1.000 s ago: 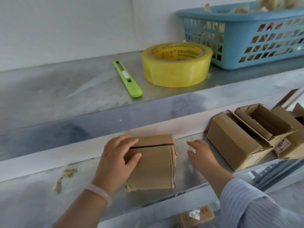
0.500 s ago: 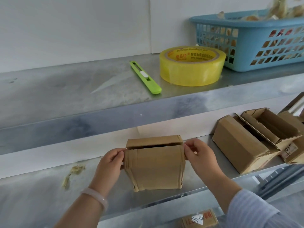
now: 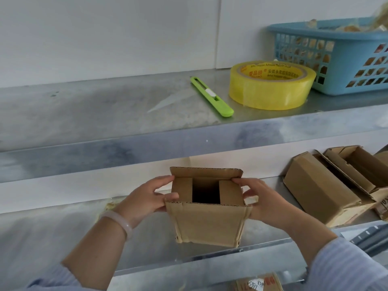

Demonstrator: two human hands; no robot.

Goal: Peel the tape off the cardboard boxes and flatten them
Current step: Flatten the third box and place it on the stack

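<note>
matt cardboard box [image 3: 206, 221], glossy tape roll [image 3: 270, 89], dull metal shelf [image 3: 84, 114], plastic basket [image 3: 336, 59]

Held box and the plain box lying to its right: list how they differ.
The held box stands upright with its top flaps open; the right box lies tilted, showing no opening. The left hand and right hand grip the held box; no hand touches the right box. Both are brown cardboard.
</note>
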